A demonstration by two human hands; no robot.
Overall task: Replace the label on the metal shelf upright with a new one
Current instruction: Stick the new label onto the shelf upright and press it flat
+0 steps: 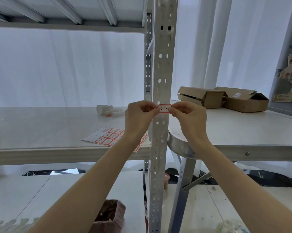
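A white perforated metal upright (163, 64) runs top to bottom through the middle of the view. Against its front face, at shelf height, is a small white label (164, 108) with a red border and dark handwriting. My left hand (140, 115) pinches the label's left end and my right hand (187, 115) pinches its right end. Whether the label is stuck down or just held against the metal I cannot tell. A sheet of matching red-bordered labels (111, 137) lies on the shelf board below my left wrist, partly hidden by my forearm.
The white shelf board (41, 132) carries a roll of white paper and tube-like things (106, 110). Right of the upright, a white table (242, 128) holds two open cardboard boxes (222, 99). A brown bag (109, 214) sits on the floor below.
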